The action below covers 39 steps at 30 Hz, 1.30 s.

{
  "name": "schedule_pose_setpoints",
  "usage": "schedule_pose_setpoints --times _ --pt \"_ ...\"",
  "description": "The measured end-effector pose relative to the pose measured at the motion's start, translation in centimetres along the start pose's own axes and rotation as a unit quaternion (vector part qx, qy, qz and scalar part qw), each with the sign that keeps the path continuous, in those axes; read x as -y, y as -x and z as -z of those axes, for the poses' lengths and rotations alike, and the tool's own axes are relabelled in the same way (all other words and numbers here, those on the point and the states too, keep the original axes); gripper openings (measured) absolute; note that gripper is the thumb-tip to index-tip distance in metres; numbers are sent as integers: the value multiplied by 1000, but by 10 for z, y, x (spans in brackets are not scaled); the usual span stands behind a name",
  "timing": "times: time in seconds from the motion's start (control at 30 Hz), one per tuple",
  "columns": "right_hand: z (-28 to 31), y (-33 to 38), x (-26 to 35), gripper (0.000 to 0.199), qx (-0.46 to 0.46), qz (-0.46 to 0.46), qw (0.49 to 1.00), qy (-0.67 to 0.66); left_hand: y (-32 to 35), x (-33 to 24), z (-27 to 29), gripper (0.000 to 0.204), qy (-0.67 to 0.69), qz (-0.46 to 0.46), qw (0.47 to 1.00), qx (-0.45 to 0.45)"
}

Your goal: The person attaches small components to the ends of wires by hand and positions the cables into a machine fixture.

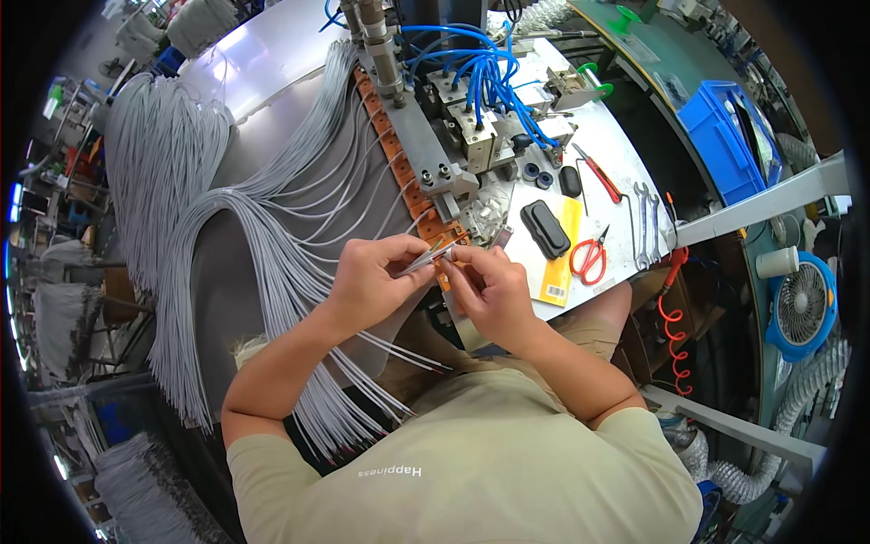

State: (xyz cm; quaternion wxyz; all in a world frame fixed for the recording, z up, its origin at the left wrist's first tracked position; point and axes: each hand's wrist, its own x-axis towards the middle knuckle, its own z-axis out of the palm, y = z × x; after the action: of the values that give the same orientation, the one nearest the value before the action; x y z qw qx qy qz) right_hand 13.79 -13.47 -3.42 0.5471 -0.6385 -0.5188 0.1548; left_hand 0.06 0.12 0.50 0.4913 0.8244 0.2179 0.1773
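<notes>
My left hand (pixel 373 279) is closed in a pinch on a grey cable (pixel 420 263), whose thin coloured wires stick out at the tip. Against that tip, the fingers of my right hand (pixel 494 288) are pressed together, on a small piece too hidden to name. Both hands meet just in front of the near end of an orange fixture strip (pixel 401 174) under the machine. Several grey cables run from this strip to the left. A big bundle of grey cables (pixel 272 263) drapes beside and below my left forearm.
The machine (pixel 471 136) with blue air hoses (pixel 489 68) stands ahead. On the white tabletop at right lie a black case (pixel 545 228), a yellow packet (pixel 564 238), red-handled scissors (pixel 591 260), a screwdriver (pixel 598 174) and wrenches (pixel 642 218). Another cable pile (pixel 163 163) hangs at left.
</notes>
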Motion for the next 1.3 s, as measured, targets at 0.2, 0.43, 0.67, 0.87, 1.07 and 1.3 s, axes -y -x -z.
schedule_pose_setpoints --times 0.2,0.43,0.67,0.87,1.07,1.3 --pt "2 -2 1 7 10 15 999 40 3 3 -4 15 -4 -7 1000 -22" --pt "12 -8 -7 9 67 -2 998 -14 1 4 -1 13 -47 -31 996 71" --pt "20 -9 -22 11 61 145 986 62 -4 12 5 12 90 45 988 114" --pt "8 -17 -20 11 5 133 984 122 1 0 4 14 29 76 992 99" --pt "9 -16 -57 14 -24 -183 981 -57 4 -18 6 17 -50 -66 992 93" --pt "16 -26 -63 16 22 -264 934 -240 0 -26 14 18 38 -32 931 361"
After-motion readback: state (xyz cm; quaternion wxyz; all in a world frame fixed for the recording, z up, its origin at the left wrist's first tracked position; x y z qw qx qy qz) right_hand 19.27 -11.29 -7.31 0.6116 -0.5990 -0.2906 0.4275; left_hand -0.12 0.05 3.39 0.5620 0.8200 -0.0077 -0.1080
